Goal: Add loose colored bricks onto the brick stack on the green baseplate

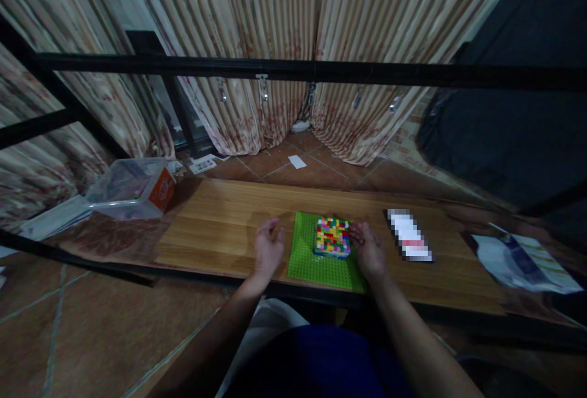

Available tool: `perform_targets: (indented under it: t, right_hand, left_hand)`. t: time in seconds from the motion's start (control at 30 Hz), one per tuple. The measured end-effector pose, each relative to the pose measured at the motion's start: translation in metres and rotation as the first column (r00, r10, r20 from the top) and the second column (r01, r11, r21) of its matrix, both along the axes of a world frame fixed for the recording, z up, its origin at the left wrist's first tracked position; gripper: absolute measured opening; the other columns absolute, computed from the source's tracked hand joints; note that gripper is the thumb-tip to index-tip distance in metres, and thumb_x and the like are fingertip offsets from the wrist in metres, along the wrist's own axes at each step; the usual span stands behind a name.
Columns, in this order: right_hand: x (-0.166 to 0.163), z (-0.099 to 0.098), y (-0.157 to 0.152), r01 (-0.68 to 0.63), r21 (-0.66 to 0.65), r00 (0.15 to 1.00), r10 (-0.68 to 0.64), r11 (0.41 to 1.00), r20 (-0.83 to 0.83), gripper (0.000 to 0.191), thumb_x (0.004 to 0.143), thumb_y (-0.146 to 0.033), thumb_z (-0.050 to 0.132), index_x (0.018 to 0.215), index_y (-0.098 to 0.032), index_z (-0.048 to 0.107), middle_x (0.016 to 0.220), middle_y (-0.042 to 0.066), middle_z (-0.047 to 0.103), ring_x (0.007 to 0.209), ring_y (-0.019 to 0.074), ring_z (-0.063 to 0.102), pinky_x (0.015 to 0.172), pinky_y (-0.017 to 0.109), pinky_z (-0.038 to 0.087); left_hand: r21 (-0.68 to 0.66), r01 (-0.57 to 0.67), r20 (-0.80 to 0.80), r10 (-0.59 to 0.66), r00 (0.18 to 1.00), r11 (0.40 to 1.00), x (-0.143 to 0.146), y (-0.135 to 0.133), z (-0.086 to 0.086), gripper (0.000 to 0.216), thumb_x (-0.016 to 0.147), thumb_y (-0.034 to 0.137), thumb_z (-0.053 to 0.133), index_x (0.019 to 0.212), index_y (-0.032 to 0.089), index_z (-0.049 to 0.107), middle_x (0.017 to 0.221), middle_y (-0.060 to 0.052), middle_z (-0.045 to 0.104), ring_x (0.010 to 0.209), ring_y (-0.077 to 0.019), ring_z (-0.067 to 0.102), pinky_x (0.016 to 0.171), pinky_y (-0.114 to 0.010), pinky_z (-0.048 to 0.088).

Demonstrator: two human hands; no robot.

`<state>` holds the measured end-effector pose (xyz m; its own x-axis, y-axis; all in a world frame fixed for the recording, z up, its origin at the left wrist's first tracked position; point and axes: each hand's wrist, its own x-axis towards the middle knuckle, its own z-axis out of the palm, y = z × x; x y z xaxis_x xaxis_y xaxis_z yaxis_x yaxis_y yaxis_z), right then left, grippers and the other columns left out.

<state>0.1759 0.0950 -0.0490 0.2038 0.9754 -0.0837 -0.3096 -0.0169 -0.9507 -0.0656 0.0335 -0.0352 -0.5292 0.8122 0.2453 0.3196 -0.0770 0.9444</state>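
A block of small multicoloured building bricks stands on the green baseplate, toward its upper right part. My left hand hovers just left of the baseplate, fingers curved and apart, holding nothing that I can see. On the other side, my right hand is close to the right side of the brick block, its fingers spread toward it. Whether those fingertips touch the bricks I cannot tell. No loose brick shows in either hand.
The baseplate lies on a wooden board. A phone with a blurred screen lies to the right, and a plastic packet farther right. At the left stands a clear plastic bin. A black metal bar crosses beyond the table.
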Motion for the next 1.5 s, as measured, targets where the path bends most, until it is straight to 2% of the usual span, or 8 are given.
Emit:
perform_targets:
  t: [0.1, 0.27, 0.6, 0.8, 1.0, 1.17, 1.37, 1.5]
  right_hand:
    - [-0.001, -0.003, -0.004, 0.104, 0.027, 0.995, -0.103, 0.994, -0.013, 0.038, 0.073, -0.056, 0.073, 0.080, -0.019, 0.071, 0.081, 0.003, 0.072, 0.072, 0.0145, 0.064, 0.065, 0.026, 0.050]
    - [-0.007, -0.004, -0.010, 0.166, 0.097, 0.971, -0.180, 0.981, 0.159, 0.040, 0.073, -0.057, 0.071, 0.078, -0.017, 0.072, 0.078, 0.003, 0.070, 0.070, 0.0138, 0.060, 0.065, 0.026, 0.046]
    - [-0.008, 0.002, -0.018, 0.034, 0.113, 0.919, -0.076, 0.993, 0.387, 0.043, 0.079, -0.058, 0.064, 0.085, -0.017, 0.072, 0.079, 0.003, 0.072, 0.074, 0.0171, 0.061, 0.068, 0.028, 0.047]
    - [-0.010, 0.002, -0.018, 0.022, 0.112, 0.915, -0.065, 0.993, 0.398, 0.043, 0.080, -0.059, 0.062, 0.085, -0.017, 0.070, 0.078, 0.002, 0.070, 0.073, 0.0173, 0.061, 0.068, 0.028, 0.047]
    - [-0.010, 0.000, -0.018, 0.013, 0.127, 0.900, -0.067, 0.992, 0.431, 0.041, 0.082, -0.057, 0.060, 0.085, -0.017, 0.070, 0.079, 0.003, 0.071, 0.074, 0.0179, 0.061, 0.070, 0.030, 0.048]
    - [-0.011, 0.001, -0.017, 0.015, 0.117, 0.896, -0.065, 0.993, 0.439, 0.041, 0.083, -0.057, 0.059, 0.087, -0.017, 0.070, 0.081, 0.004, 0.071, 0.075, 0.0184, 0.062, 0.071, 0.030, 0.048]
    - [-0.010, 0.004, -0.018, -0.008, 0.111, 0.894, -0.042, 0.994, 0.446, 0.042, 0.083, -0.058, 0.057, 0.085, -0.018, 0.070, 0.079, 0.003, 0.071, 0.073, 0.0182, 0.061, 0.067, 0.029, 0.047]
    - [-0.009, 0.002, -0.017, -0.016, 0.119, 0.886, -0.041, 0.993, 0.462, 0.041, 0.084, -0.057, 0.056, 0.086, -0.018, 0.070, 0.080, 0.004, 0.071, 0.074, 0.0185, 0.061, 0.069, 0.029, 0.047]
  left_hand:
    - [-0.047, -0.124, -0.234, 0.109, 0.966, 0.991, -0.035, -0.021, -0.010, 0.019, 0.082, 0.018, 0.059, 0.099, 0.016, 0.067, 0.099, -0.011, 0.071, 0.097, -0.0248, 0.066, 0.094, -0.044, 0.050]
    - [-0.130, -0.140, -0.499, 0.057, 0.865, 0.981, -0.044, -0.024, -0.008, 0.026, 0.082, 0.016, 0.055, 0.103, 0.018, 0.068, 0.100, -0.010, 0.072, 0.102, -0.0277, 0.063, 0.095, -0.046, 0.049]
    - [-0.166, -0.124, -0.613, -0.004, 0.790, 0.978, -0.045, -0.016, -0.002, 0.023, 0.086, 0.023, 0.048, 0.094, 0.021, 0.069, 0.094, -0.009, 0.070, 0.096, -0.0262, 0.061, 0.090, -0.040, 0.048]
    - [-0.128, -0.132, -0.592, 0.031, 0.806, 0.983, -0.047, -0.015, -0.005, 0.019, 0.084, 0.022, 0.048, 0.085, 0.021, 0.067, 0.084, -0.009, 0.069, 0.087, -0.0258, 0.063, 0.084, -0.039, 0.050]
    - [-0.144, -0.073, -0.464, -0.002, 0.886, 0.987, -0.043, -0.019, 0.001, 0.022, 0.087, 0.025, 0.048, 0.096, 0.019, 0.067, 0.092, -0.009, 0.071, 0.088, -0.0241, 0.067, 0.082, -0.037, 0.054]
    - [-0.050, 0.104, -0.346, -0.115, 0.931, 0.993, -0.013, -0.019, 0.012, 0.026, 0.089, 0.024, 0.048, 0.105, 0.020, 0.068, 0.110, -0.009, 0.071, 0.105, -0.0226, 0.066, 0.094, -0.038, 0.052]
    - [-0.039, 0.254, -0.170, -0.257, 0.952, 0.966, 0.032, -0.008, 0.026, 0.021, 0.088, 0.023, 0.053, 0.098, 0.022, 0.071, 0.096, -0.005, 0.074, 0.088, -0.0190, 0.069, 0.081, -0.030, 0.056]
    - [-0.040, 0.286, -0.113, -0.289, 0.951, 0.957, 0.046, 0.002, 0.031, 0.020, 0.088, 0.024, 0.055, 0.098, 0.022, 0.072, 0.094, -0.004, 0.075, 0.088, -0.0193, 0.070, 0.082, -0.030, 0.055]
